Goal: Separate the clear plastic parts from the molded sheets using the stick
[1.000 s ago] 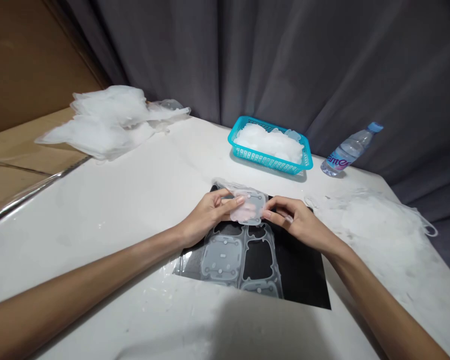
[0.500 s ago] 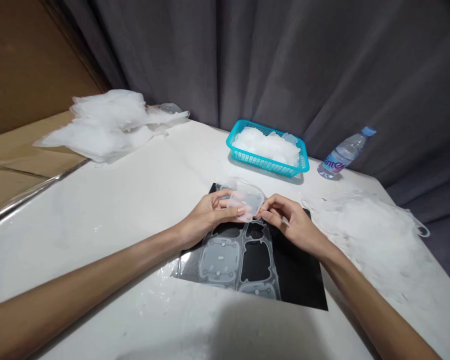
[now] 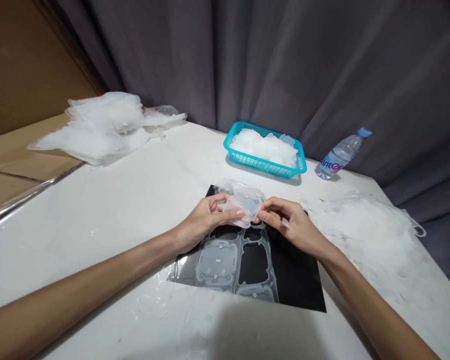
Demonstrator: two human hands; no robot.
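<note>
My left hand [image 3: 210,215] pinches a thin translucent silicone pad [image 3: 247,206], rounded at the corners, between thumb and fingers. At its right edge, my right hand [image 3: 288,220] has thumb and index finger closed on the pad's rim; a small pale scrap [image 3: 285,223] sits against these fingers. Beneath both hands lies a translucent moulded sheet [image 3: 237,265] with cut-out openings and pads still set in it. The sheet rests on a black mat [image 3: 300,280]. Part of the sheet's far end is hidden behind the hands.
A blue basket [image 3: 264,169] of white translucent pieces stands at the back, with a water bottle [image 3: 341,155] to its right. A pile of translucent sheets [image 3: 101,125] lies back left, near cardboard [image 3: 26,145]. Thin translucent scraps [image 3: 367,230] spread over the table's right side.
The held pad has tilted and dropped slightly, facing me more. My right fingers have shifted a little along its right edge. The whole view has moved slightly.
</note>
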